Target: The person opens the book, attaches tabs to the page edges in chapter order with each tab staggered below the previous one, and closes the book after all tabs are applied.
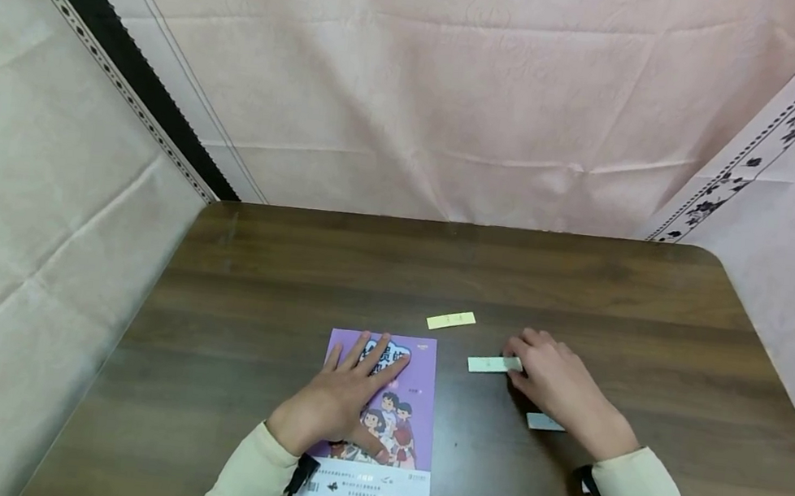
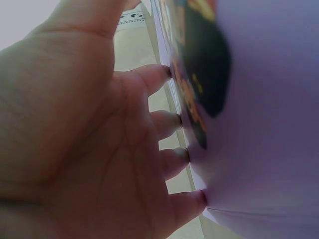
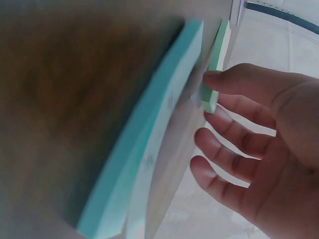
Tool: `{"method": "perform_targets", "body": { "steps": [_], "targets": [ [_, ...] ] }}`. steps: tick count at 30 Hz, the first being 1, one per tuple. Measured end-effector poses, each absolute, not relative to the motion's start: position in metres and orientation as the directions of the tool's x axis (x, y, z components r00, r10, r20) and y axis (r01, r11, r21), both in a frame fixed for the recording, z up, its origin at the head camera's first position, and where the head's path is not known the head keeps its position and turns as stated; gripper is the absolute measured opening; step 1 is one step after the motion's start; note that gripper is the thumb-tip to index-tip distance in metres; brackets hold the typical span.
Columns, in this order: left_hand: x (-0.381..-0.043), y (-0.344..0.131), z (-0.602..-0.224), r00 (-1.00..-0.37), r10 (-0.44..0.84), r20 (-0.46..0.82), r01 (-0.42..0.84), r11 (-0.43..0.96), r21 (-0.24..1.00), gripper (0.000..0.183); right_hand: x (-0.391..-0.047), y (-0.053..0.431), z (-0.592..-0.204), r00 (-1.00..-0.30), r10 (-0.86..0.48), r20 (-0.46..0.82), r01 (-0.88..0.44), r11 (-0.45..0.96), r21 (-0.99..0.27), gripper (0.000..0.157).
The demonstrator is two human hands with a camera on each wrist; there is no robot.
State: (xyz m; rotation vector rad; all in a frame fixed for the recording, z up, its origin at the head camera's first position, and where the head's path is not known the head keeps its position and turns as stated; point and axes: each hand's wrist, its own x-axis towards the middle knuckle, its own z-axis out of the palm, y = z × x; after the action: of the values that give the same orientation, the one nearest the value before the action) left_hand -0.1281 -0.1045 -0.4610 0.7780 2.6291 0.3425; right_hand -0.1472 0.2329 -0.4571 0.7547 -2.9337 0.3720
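Note:
A purple book [image 1: 415, 414] with cartoon children on its cover lies on the table. Spread across it, my left hand [image 1: 343, 405] rests with straight fingers; in the left wrist view its fingertips touch the purple cover [image 2: 269, 124]. To the right of the book, my right hand [image 1: 562, 381] pinches the right end of a light green sticky note pad [image 1: 490, 364] between thumb and fingers. The right wrist view shows the thumb on one face of that green pad [image 3: 217, 55]. Nearer my right wrist lies a blue sticky note pad [image 1: 541, 421], partly hidden under the hand in the head view.
A yellow sticky note pad [image 1: 450, 320] lies beyond the book's top right corner. The brown wooden table [image 1: 251, 305] ends at a straight far edge with rounded corners. Pale cloth [image 1: 458, 108] hangs behind it, with more cloth at both sides.

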Motion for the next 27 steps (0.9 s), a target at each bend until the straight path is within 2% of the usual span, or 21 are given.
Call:
{"method": "perform_targets", "body": {
  "steps": [7,13,17,27],
  "targets": [
    [-0.130,-0.104,-0.460,-0.782,0.552,-0.289,0.455,0.823,0.340,0.133,-0.169,0.238,-0.456,-0.888,-0.441,0.130,-0.460,0.856,-0.234,0.024],
    [-0.128,-0.104,-0.460,-0.779,0.551,-0.300,0.456,0.826,0.332,0.133,-0.180,0.241,-0.455,-0.914,-0.403,-0.047,-0.359,0.858,-0.368,0.022],
    [-0.127,-0.104,-0.459,-0.778,0.550,-0.304,0.460,0.828,0.321,0.134,-0.189,0.242,-0.452,-0.914,-0.384,-0.134,-0.293,0.850,-0.439,0.026],
    [-0.125,-0.104,-0.457,-0.775,0.554,-0.303,0.462,0.825,0.325,0.133,-0.212,0.220,-0.462,-0.882,-0.470,0.000,-0.384,0.720,-0.578,0.035]
  ]
}}
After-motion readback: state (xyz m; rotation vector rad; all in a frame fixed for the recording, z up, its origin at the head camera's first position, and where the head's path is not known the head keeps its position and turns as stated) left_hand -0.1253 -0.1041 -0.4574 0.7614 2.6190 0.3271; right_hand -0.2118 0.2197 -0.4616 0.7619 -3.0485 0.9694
